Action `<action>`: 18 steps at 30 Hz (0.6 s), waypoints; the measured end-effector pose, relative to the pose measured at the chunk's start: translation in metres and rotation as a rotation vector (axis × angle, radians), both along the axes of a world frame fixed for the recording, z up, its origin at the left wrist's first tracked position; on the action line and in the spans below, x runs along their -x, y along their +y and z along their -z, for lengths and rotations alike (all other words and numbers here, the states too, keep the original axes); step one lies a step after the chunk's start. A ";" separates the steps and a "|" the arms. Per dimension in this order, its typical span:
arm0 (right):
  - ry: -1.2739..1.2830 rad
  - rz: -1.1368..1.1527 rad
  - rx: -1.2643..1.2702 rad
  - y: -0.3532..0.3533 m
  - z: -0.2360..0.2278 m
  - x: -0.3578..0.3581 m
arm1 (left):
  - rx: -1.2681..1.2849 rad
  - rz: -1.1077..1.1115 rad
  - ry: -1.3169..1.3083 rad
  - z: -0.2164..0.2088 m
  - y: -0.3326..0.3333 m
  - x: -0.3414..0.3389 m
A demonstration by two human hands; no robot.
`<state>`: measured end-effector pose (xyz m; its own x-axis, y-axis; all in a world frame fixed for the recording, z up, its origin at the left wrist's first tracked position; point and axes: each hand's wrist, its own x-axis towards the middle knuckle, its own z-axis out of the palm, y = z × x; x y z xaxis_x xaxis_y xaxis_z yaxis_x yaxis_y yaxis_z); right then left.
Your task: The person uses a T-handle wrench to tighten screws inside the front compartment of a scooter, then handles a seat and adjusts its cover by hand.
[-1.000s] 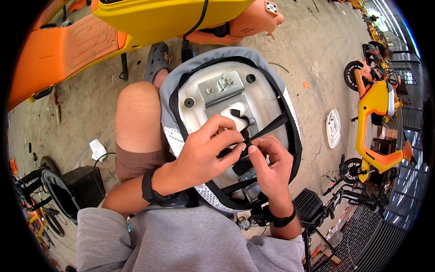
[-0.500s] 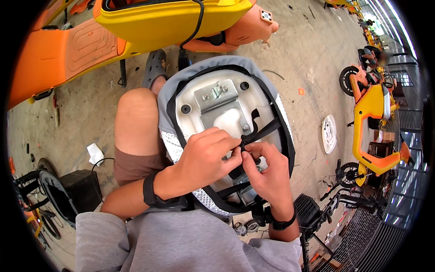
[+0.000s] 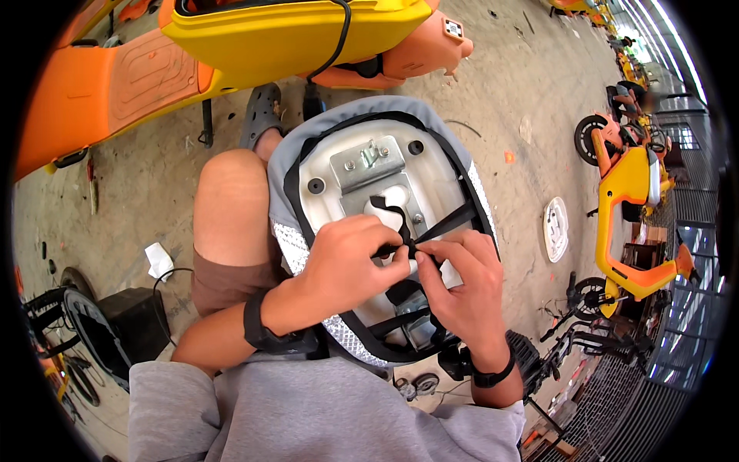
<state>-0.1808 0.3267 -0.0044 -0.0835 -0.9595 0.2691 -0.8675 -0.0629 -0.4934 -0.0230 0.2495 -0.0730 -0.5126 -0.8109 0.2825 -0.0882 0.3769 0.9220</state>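
An upturned scooter seat point(image 3: 439, 165) rests on my lap, its white underside facing up with a metal bracket point(image 3: 369, 171) bolted to it. Round its edge runs a grey and silver cover point(image 3: 392, 103) with black trim. Over the middle of the underside, my left hand point(image 3: 342, 258) and my right hand point(image 3: 466, 281) meet fingertip to fingertip, both closed in a pinch on a black strap point(image 3: 449, 223). From between them a loose strap end curls up over the bracket. The exact joint between the fingers is hidden.
An orange and yellow scooter body point(image 3: 289, 46) stands just beyond my knee, with a black cable hanging off it. A white plastic shell point(image 3: 555, 229) lies on the floor at right, near a yellow scooter frame point(image 3: 616, 231). At lower left stands a black box point(image 3: 135, 327).
The loose strap end has swung from the right of my fingers over to the left. My right hand has shifted a little to the right; both hands keep their pinch.
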 end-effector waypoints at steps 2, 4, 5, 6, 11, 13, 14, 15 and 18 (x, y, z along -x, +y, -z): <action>-0.030 0.040 -0.013 0.003 0.001 -0.003 | 0.187 -0.057 0.001 0.003 0.003 0.001; -0.103 0.091 -0.041 0.006 0.002 -0.006 | 0.269 -0.095 0.015 0.004 0.005 0.002; -0.139 0.116 -0.055 0.008 0.003 -0.007 | 0.284 -0.129 0.033 0.002 0.006 0.003; -0.155 0.116 -0.056 0.008 0.004 -0.006 | 0.302 -0.163 0.050 -0.002 0.006 0.005; -0.106 0.050 -0.003 0.009 0.005 -0.003 | 0.434 -0.118 0.025 -0.006 0.004 0.006; -0.037 -0.007 0.013 0.005 0.003 0.000 | 0.404 -0.092 -0.007 -0.008 0.002 0.007; -0.003 -0.035 0.021 0.003 0.001 0.002 | 0.338 -0.079 -0.002 -0.007 0.002 0.009; 0.001 -0.051 0.002 0.001 -0.001 0.005 | 0.255 -0.034 0.010 -0.007 -0.002 0.010; 0.040 -0.095 -0.049 -0.008 -0.009 0.015 | -0.289 0.139 -0.038 -0.015 -0.015 0.004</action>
